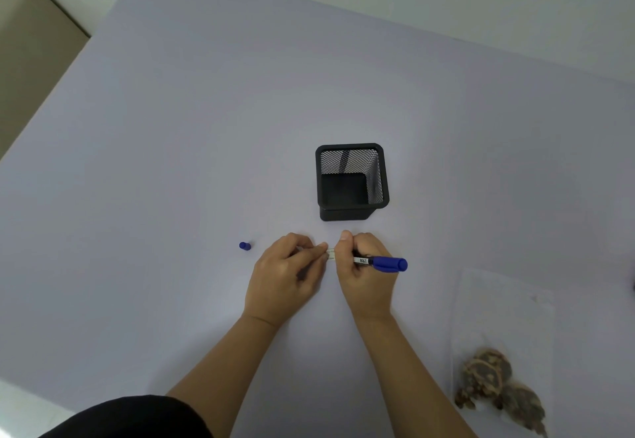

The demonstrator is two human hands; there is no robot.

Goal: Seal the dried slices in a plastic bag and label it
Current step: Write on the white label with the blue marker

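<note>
1. Left hand (285, 276): fingers (314, 252) are curled together, their tips pinching the left end of a small white label (331, 254) low over the table (171, 162).
2. Right hand (364, 276): fingers are clamped round the marker (385, 262). The writing tip is hidden under the hand and the blue tail sticks out toward 3 o'clock.
3. Label, by judgement: paper-light, limp, probably sticky-backed. Hold it by one end and keep off fresh ink.
4. The loose blue cap (244, 246) lies at 9 o'clock of the left hand, apart from it. The black mesh pen holder (376, 176) stands near, at 12 o'clock.
5. The plastic bag (501, 317) lies flat at 4 o'clock, well apart from the hands. The dried slices (488, 369) are bunched in its near end. Whether it is sealed I cannot tell.
6. Bag, by judgement: the film is thin, slick and floppy, and the slices are brittle. Grip the empty far edge, not the lump.
</note>
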